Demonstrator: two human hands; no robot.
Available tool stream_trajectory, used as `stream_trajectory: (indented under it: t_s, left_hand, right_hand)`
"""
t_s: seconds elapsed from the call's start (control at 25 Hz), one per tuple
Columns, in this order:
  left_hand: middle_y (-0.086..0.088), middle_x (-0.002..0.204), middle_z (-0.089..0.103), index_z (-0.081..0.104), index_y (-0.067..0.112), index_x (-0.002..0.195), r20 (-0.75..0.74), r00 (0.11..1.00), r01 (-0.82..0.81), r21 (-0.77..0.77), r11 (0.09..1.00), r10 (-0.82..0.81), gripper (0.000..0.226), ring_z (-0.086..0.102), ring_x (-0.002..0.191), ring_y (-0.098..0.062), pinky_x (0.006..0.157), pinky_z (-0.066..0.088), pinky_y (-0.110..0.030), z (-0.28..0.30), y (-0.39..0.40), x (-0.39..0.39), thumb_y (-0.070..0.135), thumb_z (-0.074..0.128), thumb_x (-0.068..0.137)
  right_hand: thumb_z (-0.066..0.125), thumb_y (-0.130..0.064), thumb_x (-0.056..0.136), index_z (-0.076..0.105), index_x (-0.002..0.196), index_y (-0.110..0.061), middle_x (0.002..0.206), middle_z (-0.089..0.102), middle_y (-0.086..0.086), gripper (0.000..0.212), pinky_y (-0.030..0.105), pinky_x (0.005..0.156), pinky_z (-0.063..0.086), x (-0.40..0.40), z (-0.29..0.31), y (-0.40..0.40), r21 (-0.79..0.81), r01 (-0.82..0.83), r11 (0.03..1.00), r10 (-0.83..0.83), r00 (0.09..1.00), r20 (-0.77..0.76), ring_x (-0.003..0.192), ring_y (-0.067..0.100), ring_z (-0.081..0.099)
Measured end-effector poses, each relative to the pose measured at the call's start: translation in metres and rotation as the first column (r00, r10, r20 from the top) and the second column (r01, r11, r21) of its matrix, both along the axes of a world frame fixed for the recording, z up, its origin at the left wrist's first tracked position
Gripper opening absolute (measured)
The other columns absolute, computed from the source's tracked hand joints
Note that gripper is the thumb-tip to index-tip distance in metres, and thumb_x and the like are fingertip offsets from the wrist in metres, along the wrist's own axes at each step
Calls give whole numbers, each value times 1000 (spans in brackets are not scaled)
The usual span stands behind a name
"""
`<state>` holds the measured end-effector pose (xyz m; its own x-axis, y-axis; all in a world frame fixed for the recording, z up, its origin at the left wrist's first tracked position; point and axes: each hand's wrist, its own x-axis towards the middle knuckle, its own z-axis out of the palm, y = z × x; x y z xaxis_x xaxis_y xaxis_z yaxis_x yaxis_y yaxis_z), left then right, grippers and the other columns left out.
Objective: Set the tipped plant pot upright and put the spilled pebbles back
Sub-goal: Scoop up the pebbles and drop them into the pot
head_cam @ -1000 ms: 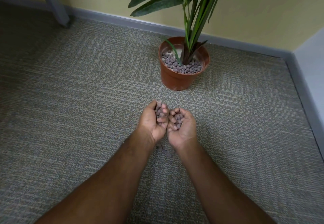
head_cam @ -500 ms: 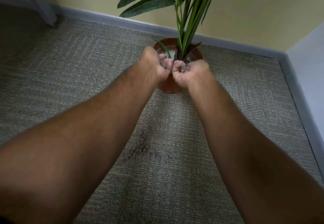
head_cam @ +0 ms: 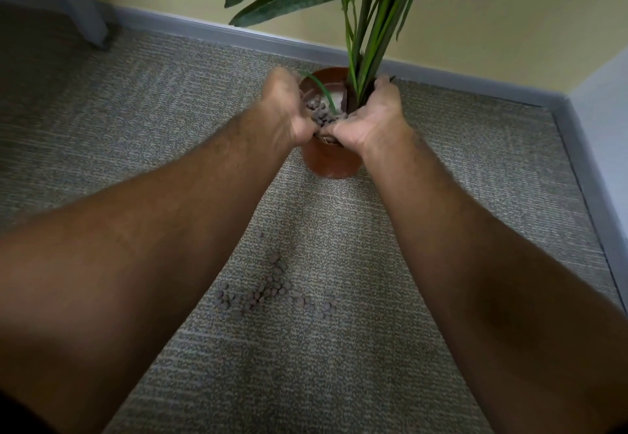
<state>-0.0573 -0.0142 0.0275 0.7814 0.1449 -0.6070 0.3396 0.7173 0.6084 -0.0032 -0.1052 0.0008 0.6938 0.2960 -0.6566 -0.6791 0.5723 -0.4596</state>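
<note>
The terracotta plant pot (head_cam: pixel 331 165) stands upright on the carpet near the wall, with green stems and leaves rising from it. Grey-brown pebbles (head_cam: pixel 319 115) lie inside it beside a white patch. My left hand (head_cam: pixel 283 107) and my right hand (head_cam: pixel 372 117) are over the pot's near rim, heels together and spread in a V, palms turned inward. Their fingers point away into the pot and are hidden, so I cannot tell whether pebbles are still in them. Several spilled pebbles (head_cam: pixel 272 292) lie on the carpet between my forearms.
A grey baseboard (head_cam: pixel 190 27) runs along the yellow wall behind the pot and turns at the corner on the right (head_cam: pixel 577 148). A grey furniture leg (head_cam: pixel 78 2) stands at the far left. Grey-green carpet covers the floor.
My cupped hands, holding pebbles, rose from the carpet and moved forward to the pot. Over the rim they have now parted into a V, showing the pot's pebbles between them.
</note>
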Motion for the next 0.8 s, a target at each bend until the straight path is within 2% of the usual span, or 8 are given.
stream_trajectory:
  t_s: [0.2, 0.32, 0.4, 0.48, 0.56, 0.68, 0.76, 0.8]
  left_hand:
    - [-13, 92, 64, 55, 7, 100, 66, 997, -34, 86, 996, 29, 29, 59, 84, -22, 78, 49, -35, -15, 4, -10, 18, 29, 107]
    - [-14, 116, 68, 60, 7, 114, 104, 993, -59, 105, 993, 48, 31, 63, 110, -23, 105, 44, -37, -23, 4, -20, 17, 32, 108]
    - [-12, 119, 72, 64, 9, 114, 128, 991, -52, 163, 985, 31, 32, 69, 110, -23, 100, 51, -37, -27, 4, -35, 18, 34, 108]
    - [-10, 105, 75, 66, 8, 111, 135, 989, 3, 372, 928, -57, 29, 72, 92, -19, 82, 55, -31, -38, 3, -56, 13, 38, 106]
    - [-11, 98, 74, 67, 5, 108, 111, 967, 116, 605, 788, -228, 26, 68, 81, -18, 72, 54, -30, -59, 0, -83, 11, 41, 106]
    - [-8, 103, 71, 67, 11, 107, -3, 859, 287, 831, 476, -512, 19, 64, 87, -18, 82, 54, -39, -99, -1, -123, 18, 49, 106]
    - [-7, 132, 61, 63, 15, 127, -167, 765, 323, 935, 146, -621, 26, 58, 119, -21, 106, 47, -42, -127, 5, -143, 19, 55, 103]
    - [-8, 150, 49, 56, 17, 140, -253, 723, 316, 949, -18, -643, 39, 45, 138, -24, 117, 36, -46, -139, 10, -152, 22, 57, 101]
  right_hand:
    - [35, -69, 97, 47, 140, 0, 139, 52, 31, 82, 72, 111, 28, -8, 10, -5, -34, 47, 998, -46, 998, 39, 132, 51, 48]
    - [40, -62, 100, 33, 153, -5, 155, 38, 25, 79, 68, 108, 34, -9, 7, -9, -99, 164, 982, -159, 986, 56, 141, 47, 40]
    - [42, -56, 102, 40, 150, -4, 148, 47, 23, 70, 52, 92, 53, -22, 4, -10, -169, 209, 963, -187, 973, 135, 130, 37, 54]
    - [44, -44, 106, 57, 130, -3, 119, 64, 16, 49, 34, 69, 60, -48, 0, -15, -370, 223, 902, -123, 954, 274, 100, 25, 68]
    - [47, -29, 107, 64, 113, -5, 94, 68, 8, 30, 23, 57, 54, -80, -15, -21, -542, 238, 806, 17, 906, 423, 78, 18, 66]
    - [51, -18, 105, 64, 113, -8, 88, 69, 3, 19, 21, 54, 50, -130, -53, -29, -701, 164, 694, 285, 832, 476, 67, 11, 63]
    - [52, -24, 105, 66, 114, -14, 90, 70, -1, 20, 25, 61, 52, -161, -84, -36, -840, 110, 531, 518, 743, 425, 71, 7, 64]
    - [53, -29, 105, 66, 116, -17, 96, 71, -3, 22, 28, 68, 55, -176, -101, -41, -889, 97, 448, 625, 677, 389, 78, 5, 64]
